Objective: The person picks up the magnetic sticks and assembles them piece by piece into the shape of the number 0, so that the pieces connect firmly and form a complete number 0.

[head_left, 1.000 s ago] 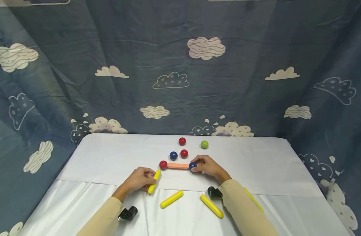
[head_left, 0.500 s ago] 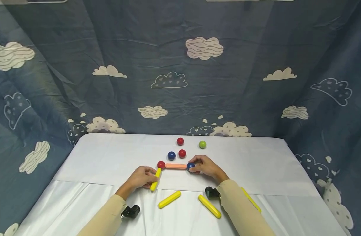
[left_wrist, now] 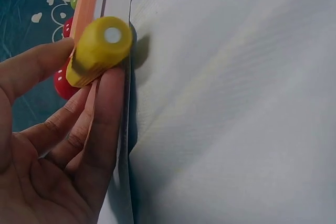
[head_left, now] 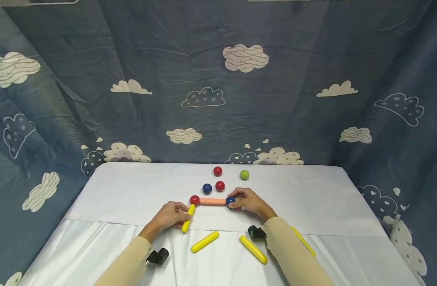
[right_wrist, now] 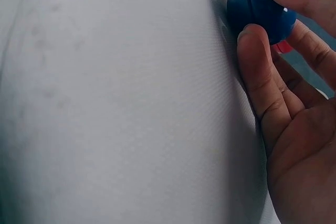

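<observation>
Pinching blue ball (right_wrist: 251,4); yellow stick (left_wrist: 102,44) too, perhaps touching red ball (head_left: 194,200).

Curtained-off recording spot around me, dark cloud-print curtain (head_left: 290,115) on three sides, white tablecloth (head_left: 304,198), my black wrist cameras (head_left: 159,257)

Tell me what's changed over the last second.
The left hand has moved its yellow stick a little to the right and forward, so its far end now sits closer to the red ball. Nothing was taken up or let go. The right hand still holds the blue ball at the orange stick's end; the green ball stayed put.
</observation>
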{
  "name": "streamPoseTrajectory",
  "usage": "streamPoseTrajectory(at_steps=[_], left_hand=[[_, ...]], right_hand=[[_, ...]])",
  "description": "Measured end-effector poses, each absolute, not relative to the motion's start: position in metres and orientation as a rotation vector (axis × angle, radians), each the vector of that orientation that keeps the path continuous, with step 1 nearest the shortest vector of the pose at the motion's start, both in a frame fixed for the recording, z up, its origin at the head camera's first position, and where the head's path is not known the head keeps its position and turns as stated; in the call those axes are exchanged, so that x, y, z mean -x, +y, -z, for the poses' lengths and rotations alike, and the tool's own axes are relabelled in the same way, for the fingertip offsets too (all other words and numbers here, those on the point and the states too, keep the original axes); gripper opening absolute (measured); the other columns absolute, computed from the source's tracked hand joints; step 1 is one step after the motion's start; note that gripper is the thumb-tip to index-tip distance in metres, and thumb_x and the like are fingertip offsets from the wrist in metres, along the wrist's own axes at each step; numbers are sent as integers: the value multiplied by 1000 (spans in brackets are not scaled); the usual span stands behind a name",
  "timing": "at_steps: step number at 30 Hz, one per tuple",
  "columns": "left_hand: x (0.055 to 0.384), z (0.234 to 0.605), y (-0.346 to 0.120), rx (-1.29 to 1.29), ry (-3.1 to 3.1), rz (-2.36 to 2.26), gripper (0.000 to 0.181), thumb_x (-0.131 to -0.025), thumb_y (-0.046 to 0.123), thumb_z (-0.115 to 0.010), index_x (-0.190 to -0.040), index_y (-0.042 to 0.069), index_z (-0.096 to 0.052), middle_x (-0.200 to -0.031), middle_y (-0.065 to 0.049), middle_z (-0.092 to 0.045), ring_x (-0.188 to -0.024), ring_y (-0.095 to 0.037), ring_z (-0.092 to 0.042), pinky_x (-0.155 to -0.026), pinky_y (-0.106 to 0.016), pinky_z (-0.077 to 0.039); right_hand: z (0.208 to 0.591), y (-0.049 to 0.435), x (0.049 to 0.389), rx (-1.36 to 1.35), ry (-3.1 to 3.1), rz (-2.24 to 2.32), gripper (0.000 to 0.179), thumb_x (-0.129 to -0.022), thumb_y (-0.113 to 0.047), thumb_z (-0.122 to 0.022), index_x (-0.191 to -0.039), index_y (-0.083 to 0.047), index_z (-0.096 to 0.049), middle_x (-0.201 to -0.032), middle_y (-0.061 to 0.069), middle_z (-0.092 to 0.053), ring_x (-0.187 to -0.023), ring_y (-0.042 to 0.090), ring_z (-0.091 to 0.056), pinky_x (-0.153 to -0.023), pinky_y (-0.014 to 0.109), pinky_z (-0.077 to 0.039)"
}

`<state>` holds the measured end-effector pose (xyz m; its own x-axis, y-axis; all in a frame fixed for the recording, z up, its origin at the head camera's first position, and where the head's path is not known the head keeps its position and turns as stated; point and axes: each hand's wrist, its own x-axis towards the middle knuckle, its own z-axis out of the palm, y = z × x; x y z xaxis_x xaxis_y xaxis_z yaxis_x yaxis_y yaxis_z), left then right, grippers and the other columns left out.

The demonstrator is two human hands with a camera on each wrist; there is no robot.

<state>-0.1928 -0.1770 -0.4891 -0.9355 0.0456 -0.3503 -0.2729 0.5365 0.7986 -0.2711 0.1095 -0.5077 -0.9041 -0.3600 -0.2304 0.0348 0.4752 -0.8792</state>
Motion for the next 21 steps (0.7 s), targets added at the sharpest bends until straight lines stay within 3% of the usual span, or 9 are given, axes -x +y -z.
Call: streamPoseTrajectory(at_steps=[21], left_hand=[[198, 484, -182, 195, 2559, -1270, 22, -86, 22, -72, -101, 6, -68, -73, -2, -62, -55, -13, -53, -53, -24, -46]], right_hand=[[506, 109, 270, 269, 2334, 1432, 29, -79, -8, -78, -106, -8, -68, -100, 4, -63, -79, 17, -56, -71, 28, -48]])
